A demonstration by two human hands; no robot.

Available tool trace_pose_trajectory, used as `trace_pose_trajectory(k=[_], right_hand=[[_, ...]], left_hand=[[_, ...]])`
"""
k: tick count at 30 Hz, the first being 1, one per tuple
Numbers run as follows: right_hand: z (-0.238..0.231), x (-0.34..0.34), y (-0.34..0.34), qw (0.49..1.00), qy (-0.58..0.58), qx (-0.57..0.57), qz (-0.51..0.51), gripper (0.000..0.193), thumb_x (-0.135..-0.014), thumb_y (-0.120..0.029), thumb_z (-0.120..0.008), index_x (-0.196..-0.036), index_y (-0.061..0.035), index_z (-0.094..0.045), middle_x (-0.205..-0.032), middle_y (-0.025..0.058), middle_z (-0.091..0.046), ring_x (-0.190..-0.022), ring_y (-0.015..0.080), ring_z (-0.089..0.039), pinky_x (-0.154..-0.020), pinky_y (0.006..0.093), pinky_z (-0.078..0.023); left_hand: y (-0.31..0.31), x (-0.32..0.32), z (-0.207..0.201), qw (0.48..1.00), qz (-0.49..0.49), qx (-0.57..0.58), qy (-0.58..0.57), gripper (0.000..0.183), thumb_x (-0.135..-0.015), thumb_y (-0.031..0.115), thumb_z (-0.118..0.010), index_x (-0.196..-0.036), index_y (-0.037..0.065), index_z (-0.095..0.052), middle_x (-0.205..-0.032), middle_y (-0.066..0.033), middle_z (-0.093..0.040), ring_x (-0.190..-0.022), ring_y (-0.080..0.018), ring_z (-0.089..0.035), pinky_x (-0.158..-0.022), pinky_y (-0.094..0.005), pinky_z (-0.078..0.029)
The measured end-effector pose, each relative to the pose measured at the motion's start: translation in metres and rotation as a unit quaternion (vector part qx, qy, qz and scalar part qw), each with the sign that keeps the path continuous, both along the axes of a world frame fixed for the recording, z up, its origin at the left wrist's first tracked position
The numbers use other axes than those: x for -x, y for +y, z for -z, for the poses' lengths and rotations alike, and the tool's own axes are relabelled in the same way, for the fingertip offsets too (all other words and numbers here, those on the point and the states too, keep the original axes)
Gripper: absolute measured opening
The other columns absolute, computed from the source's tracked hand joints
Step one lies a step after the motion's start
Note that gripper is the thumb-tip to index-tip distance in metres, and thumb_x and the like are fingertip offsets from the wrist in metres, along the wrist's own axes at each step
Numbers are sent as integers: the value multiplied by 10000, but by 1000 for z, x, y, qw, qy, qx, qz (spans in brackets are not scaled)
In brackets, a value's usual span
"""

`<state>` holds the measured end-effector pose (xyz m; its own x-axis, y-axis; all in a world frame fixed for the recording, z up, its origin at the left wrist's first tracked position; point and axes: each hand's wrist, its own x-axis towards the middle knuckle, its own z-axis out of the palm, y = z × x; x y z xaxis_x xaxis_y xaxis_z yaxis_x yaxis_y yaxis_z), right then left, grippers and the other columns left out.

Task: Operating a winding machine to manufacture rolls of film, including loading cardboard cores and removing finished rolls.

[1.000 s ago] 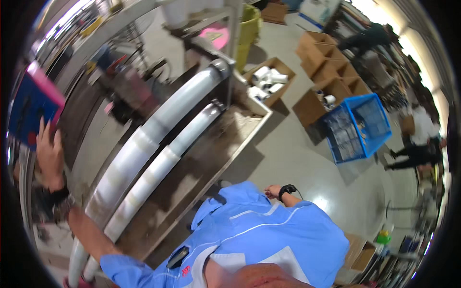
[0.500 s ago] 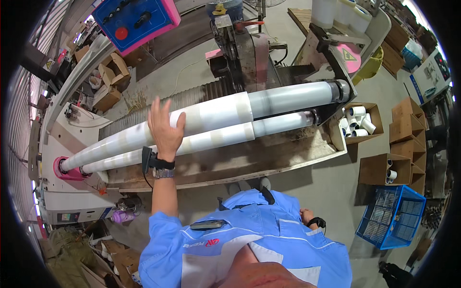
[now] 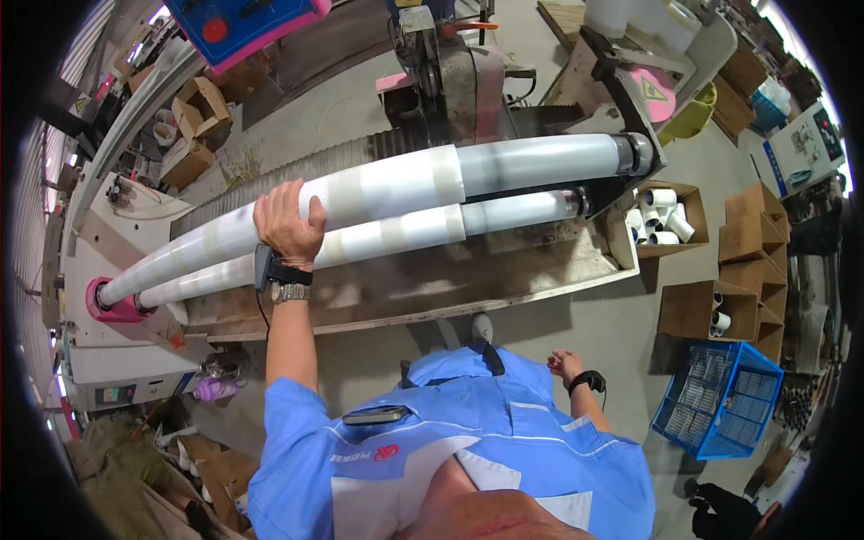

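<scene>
My left hand is bent over the top of the farther long white film roll, with its fingers close together and wrapped on the surface. A black strap with a small dark device and a metal watch circle that wrist. The nearer, thinner white roll runs alongside, just under the heel of the hand. Both rolls stretch from a pink-rimmed mount at the left to dark end fittings at the right. My right hand hangs at my side, fingers loosely bent and apart, holding nothing visible.
A machine trough with a raised near edge lies below the rolls. Beyond them stands a carriage; a blue control box hangs at upper left. At right are a carton of white rolls, stacked cartons and a blue crate.
My left hand has gone from spread fingers above the farther roll to closed fingers on it. My right hand has come further forward from my side. The whole view has shifted slightly.
</scene>
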<state>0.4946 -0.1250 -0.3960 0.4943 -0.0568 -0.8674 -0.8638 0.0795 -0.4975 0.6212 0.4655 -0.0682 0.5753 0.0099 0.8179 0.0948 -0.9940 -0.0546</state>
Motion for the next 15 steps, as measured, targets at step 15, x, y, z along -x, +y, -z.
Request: trace_pose_trajectory(k=[15], right_hand=[[18,135,13,969,6,170,-177,486,-859,-334,-687,-1145,58,-662,-1049,166,-708,-947,203,-658,-819,337,-516]], left_hand=[[-5,-2,5,999,7,15,-31,355,-846,410,-581,-956,86,-675,-950,-64,-677,-929,-263,-627,-929,-439,-411]])
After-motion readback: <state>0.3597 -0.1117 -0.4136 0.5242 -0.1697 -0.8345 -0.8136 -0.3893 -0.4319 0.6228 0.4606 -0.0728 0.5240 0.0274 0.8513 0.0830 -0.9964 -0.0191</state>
